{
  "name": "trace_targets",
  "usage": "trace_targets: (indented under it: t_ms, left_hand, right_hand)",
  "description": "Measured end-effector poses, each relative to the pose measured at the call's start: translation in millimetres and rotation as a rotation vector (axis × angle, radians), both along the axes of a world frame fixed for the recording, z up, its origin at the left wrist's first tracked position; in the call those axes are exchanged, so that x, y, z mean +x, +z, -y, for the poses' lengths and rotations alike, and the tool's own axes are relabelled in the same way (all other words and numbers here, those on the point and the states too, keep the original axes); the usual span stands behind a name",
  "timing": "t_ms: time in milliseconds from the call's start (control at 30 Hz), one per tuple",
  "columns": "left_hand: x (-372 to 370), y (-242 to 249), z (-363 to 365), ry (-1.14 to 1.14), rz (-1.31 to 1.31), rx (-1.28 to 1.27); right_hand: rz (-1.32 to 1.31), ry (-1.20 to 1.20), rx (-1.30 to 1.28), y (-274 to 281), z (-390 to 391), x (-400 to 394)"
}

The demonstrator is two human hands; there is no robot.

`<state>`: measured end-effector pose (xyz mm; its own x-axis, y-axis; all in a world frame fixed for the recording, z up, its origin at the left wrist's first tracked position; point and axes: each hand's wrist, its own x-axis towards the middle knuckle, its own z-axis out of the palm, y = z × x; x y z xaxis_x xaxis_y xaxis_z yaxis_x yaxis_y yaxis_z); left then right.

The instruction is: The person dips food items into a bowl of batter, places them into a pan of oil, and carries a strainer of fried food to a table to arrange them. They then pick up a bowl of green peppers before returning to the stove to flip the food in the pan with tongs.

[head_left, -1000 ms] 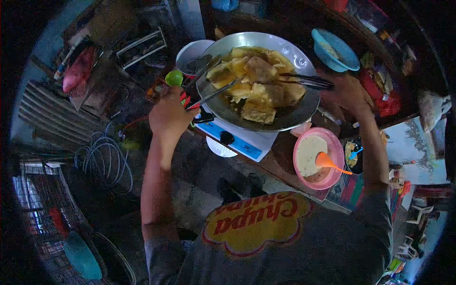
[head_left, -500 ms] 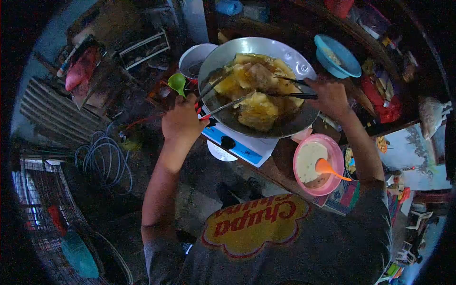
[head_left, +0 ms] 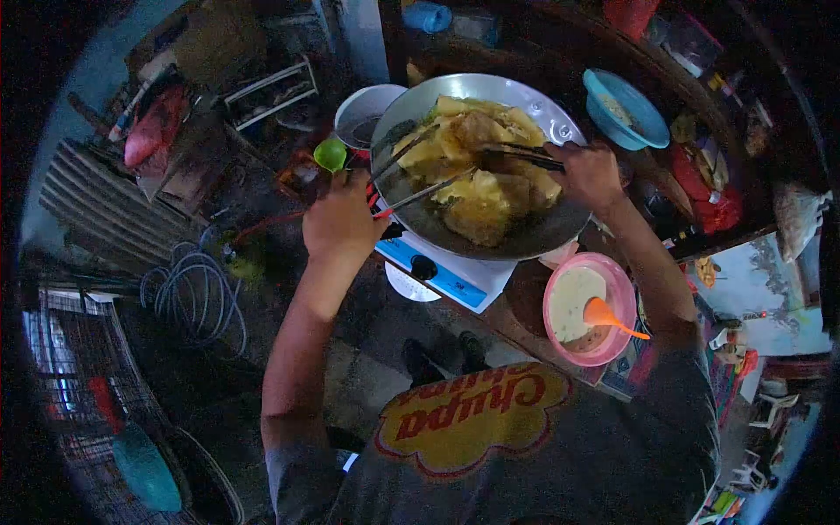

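A large metal wok (head_left: 560, 229) holds oil and several yellow-brown fried pieces (head_left: 483, 210). It sits on a white and blue stove (head_left: 459, 287). My left hand (head_left: 343, 219) is closed around red-gripped tongs (head_left: 420, 194), whose two metal arms reach spread apart over the wok's left side to the food. From the wok's right rim, my right hand (head_left: 595, 175) grips a two-armed black utensil like tongs (head_left: 525, 155). Its arms lie close together, with the tips among the pieces near the middle of the wok.
A pink basin (head_left: 628, 289) of pale batter with an orange ladle (head_left: 604, 313) stands right of the stove. Behind the wok are a blue bowl (head_left: 654, 122) and a white pot (head_left: 354, 109). A green ladle (head_left: 330, 155) lies by my left hand; a coiled hose (head_left: 197, 297) is on the floor.
The arms of the black utensil in my right hand have come together and its tips have shifted slightly left. My left hand stays nearly in place with its tongs in the wok.
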<state>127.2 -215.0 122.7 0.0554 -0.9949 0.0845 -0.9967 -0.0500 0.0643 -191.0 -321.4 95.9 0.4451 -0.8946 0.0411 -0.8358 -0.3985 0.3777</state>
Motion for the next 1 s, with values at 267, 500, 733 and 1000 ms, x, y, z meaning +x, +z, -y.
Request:
trace_targets:
  t_ms: [267,500,733,1000]
  left_hand:
    - [-15.3,-4.1,28.7,0.015,0.003,-0.019]
    - [-30.6,-7.6,62.3,0.043,0.046,-0.043]
    - [-30.1,-5.4,61.6,0.063,0.046,0.050]
    - [16.2,26.6,27.9,0.176,-0.059,0.023]
  right_hand:
    - [0.240,0.017,-0.113,30.6,15.0,-8.8]
    - [0.177,-0.031,-0.023,38.1,9.7,-10.2]
    - [0.183,-0.033,-0.006,16.0,6.8,6.8]
    - [0.352,-0.019,-0.028,58.2,1.4,-0.1]
